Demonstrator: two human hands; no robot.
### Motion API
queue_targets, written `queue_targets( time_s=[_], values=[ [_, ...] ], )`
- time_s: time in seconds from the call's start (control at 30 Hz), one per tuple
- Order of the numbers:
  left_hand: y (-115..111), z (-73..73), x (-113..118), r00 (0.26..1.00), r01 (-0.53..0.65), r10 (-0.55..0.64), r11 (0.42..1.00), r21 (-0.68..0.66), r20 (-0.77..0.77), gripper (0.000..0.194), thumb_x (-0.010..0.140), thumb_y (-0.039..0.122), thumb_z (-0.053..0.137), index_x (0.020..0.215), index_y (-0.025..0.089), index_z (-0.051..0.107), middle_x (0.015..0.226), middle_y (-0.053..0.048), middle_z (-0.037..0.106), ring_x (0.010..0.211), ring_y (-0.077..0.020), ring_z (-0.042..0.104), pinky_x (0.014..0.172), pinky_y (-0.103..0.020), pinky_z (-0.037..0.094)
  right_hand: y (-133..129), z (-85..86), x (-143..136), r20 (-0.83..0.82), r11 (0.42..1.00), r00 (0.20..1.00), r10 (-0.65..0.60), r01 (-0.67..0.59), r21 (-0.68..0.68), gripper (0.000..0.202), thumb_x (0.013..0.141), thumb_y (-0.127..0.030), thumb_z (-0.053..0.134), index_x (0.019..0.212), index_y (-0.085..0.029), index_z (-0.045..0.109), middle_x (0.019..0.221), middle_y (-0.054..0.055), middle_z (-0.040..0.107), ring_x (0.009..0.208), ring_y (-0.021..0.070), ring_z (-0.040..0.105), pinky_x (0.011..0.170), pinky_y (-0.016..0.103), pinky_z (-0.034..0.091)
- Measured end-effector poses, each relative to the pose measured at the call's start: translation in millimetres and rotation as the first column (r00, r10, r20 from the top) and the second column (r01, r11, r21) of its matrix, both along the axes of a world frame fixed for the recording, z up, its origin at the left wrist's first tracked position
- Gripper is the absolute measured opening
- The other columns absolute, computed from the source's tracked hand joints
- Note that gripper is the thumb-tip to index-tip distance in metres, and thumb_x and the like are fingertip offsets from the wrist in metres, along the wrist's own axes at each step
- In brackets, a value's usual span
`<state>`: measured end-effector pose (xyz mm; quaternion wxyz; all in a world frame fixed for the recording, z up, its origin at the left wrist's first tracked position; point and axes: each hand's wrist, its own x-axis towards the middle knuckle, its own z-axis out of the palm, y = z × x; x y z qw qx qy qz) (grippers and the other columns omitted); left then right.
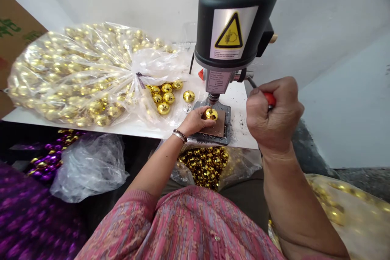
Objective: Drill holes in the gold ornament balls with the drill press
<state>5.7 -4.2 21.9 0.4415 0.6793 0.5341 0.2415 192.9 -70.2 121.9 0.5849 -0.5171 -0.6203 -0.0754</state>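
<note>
A black drill press (237,36) stands on the white table with its bit lowered over a shiny gold faceted ball (212,114). My left hand (197,121) pinches that ball between thumb and fingers on a brown board (217,126) lying on the press's base. The bit comes down at the ball's top; whether it has gone in I cannot tell. My right hand (274,113) is wrapped around the press's feed lever (251,82), whose red knob (269,98) pokes out of the fist. Just left of the base, a loose gold ball (189,96) rests on the plastic.
A large clear bag of gold balls (76,77) lies at the left, several balls (168,97) beside its neck. Below the table edge, an open bag (204,166) holds more. Purple balls (51,154) and crumpled plastic (91,168) sit lower left. Dark shavings litter the table (240,130).
</note>
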Motion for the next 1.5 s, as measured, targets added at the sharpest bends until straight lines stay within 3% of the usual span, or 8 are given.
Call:
queue_targets(
  time_s=[0.27,0.47,0.63,0.8,0.9,1.03,1.13,1.5],
  values=[
    [0,-5.3,0,1.000,0.000,0.000,0.999,0.044,0.002,0.063,0.081,0.025,0.091,0.142,0.016,0.076,0.119,-0.007,0.084,0.103,-0.0226,0.076,0.099,-0.034,0.061,7,-33.6,1,0.067,0.982,0.994,-0.085,0.072,0.173,0.006,0.097,-0.025,0.053,0.091,-0.025,0.054,0.072,-0.004,0.052,0.064,0.0098,0.048,0.065,0.026,0.041],
    [-1,-5.4,-1,0.999,0.026,-0.028,0.998,0.051,0.029,0.054,0.081,0.026,0.089,0.133,0.017,0.078,0.109,-0.003,0.084,0.098,-0.0203,0.074,0.094,-0.031,0.060,15,-47.6,-6,0.069,0.930,0.987,-0.146,0.113,0.350,0.007,0.100,-0.023,0.052,0.094,-0.025,0.056,0.074,-0.004,0.053,0.065,0.0091,0.049,0.066,0.024,0.043],
    [-2,-5.0,0,0.999,0.014,-0.017,0.998,0.053,0.046,0.053,0.080,0.025,0.089,0.132,0.017,0.078,0.110,-0.003,0.083,0.100,-0.0209,0.074,0.094,-0.032,0.059,16,-56.4,-4,-0.012,0.957,0.994,-0.105,0.105,0.271,0.013,0.101,-0.035,0.052,0.096,-0.025,0.059,0.077,-0.002,0.059,0.068,0.0115,0.056,0.067,0.027,0.047],
    [-3,-3.4,0,0.999,0.022,-0.024,0.997,0.069,0.026,0.049,0.081,0.026,0.088,0.128,0.018,0.079,0.107,-0.002,0.082,0.098,-0.0213,0.073,0.094,-0.032,0.058,15,-65.5,-7,-0.052,0.972,0.996,-0.073,0.083,0.220,0.027,0.101,-0.048,0.048,0.089,-0.025,0.052,0.071,-0.001,0.056,0.063,0.0140,0.054,0.065,0.031,0.047],
    [-5,-3.3,1,1.000,0.016,-0.017,0.997,0.075,0.009,0.049,0.081,0.025,0.087,0.129,0.016,0.079,0.109,-0.004,0.082,0.100,-0.0228,0.073,0.096,-0.033,0.058,16,-48.9,-10,-0.112,0.973,0.991,-0.079,0.101,0.207,0.028,0.100,-0.048,0.049,0.086,-0.024,0.048,0.071,-0.001,0.056,0.065,0.0135,0.055,0.066,0.031,0.047],
    [-12,-5.4,1,0.999,-0.038,0.038,0.995,0.087,0.001,0.057,0.080,0.022,0.088,0.135,0.017,0.076,0.119,-0.006,0.082,0.108,-0.0251,0.074,0.104,-0.037,0.057,26,-3.0,-7,-0.170,0.982,0.982,-0.077,0.105,0.159,0.023,0.099,-0.039,0.049,0.083,-0.023,0.045,0.068,-0.004,0.048,0.062,0.0095,0.046,0.064,0.027,0.040],
    [-23,-7.9,-5,0.999,-0.038,0.035,0.992,0.122,0.031,0.059,0.079,0.019,0.087,0.136,0.018,0.074,0.120,-0.007,0.081,0.109,-0.0247,0.074,0.104,-0.037,0.058,35,21.6,-2,-0.202,0.998,0.979,-0.016,0.028,0.058,0.021,0.099,-0.027,0.047,0.081,-0.023,0.039,0.070,-0.006,0.042,0.060,0.0063,0.041,0.066,0.026,0.036],
    [-76,-1.5,-31,0.984,0.170,-0.176,0.974,0.148,0.024,0.065,0.080,0.029,0.091,0.141,0.022,0.074,0.138,-0.013,0.079,0.123,-0.0280,0.074,0.110,-0.040,0.059,37,25.1,2,-0.206,0.999,0.978,0.044,-0.047,-0.011,0.023,0.100,-0.020,0.050,0.083,-0.023,0.036,0.074,-0.007,0.043,0.065,0.0034,0.041,0.074,0.026,0.042]
  ],
)
